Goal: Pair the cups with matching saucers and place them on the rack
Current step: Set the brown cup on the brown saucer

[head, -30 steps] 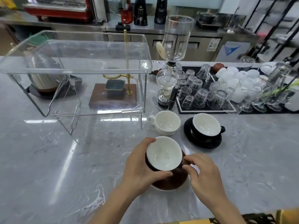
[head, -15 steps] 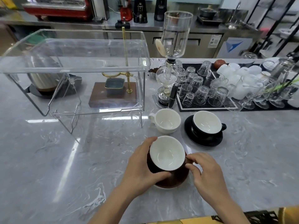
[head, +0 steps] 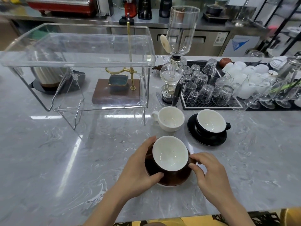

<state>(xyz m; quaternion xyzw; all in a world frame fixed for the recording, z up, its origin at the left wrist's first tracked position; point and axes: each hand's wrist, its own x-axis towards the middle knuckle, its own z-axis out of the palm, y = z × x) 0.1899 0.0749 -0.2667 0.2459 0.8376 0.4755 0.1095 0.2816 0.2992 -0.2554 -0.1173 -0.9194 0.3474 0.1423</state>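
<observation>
1. Brown cup, white inside, sits tilted on a brown saucer at the near middle of the grey marble counter.
2. Left hand wraps around the cup's left side, fingers curled over the far rim and thumb pressed on the near wall.
3. Right hand pinches the cup's handle at its right side with curled fingertips.
4. White cup stands bare on the counter just beyond the brown pair, handle pointing left, with no saucer under it.
5. Black cup rests on a black saucer to the right of the white cup, handle pointing right.
6. Clear acrylic rack stands on the far left of the counter, its upper shelf open on top.
7. Through the rack shows a wooden base with a brass stand and a small teal dish.
8. Glass siphon coffee maker stands upright just to the right of the rack.
9. Upturned drinking glasses crowd a black mat on the far right, with stemmed glasses further right.
10. Metal kettle sits behind the rack on the far left.
</observation>
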